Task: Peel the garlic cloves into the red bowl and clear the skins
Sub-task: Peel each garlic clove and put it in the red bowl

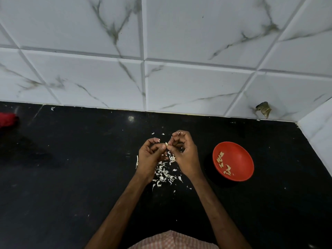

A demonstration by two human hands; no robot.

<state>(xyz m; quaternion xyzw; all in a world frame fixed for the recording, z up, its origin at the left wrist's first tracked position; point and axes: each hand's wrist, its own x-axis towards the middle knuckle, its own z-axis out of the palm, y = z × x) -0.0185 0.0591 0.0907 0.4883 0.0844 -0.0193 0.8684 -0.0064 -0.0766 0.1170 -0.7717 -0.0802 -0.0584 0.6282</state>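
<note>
Garlic clove pinched between both hands above the skins

On the black counter (pixel 71 177), the red bowl (pixel 240 155) sits just right of the hands, holding several peeled cloves (pixel 223 164). The left hand (pixel 150 155) and right hand (pixel 185 151) meet fingertip to fingertip, curled nearly closed, both pinching one small garlic clove (pixel 166 144). Loose skins (pixel 164 172) lie scattered beneath and between the wrists

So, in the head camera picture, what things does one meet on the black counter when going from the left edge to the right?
red object at the left edge → left hand → garlic clove pinched between both hands → right hand → red bowl with peeled cloves. The pile of skins lies under and between the hands, so it has no clear place in the order.
</note>
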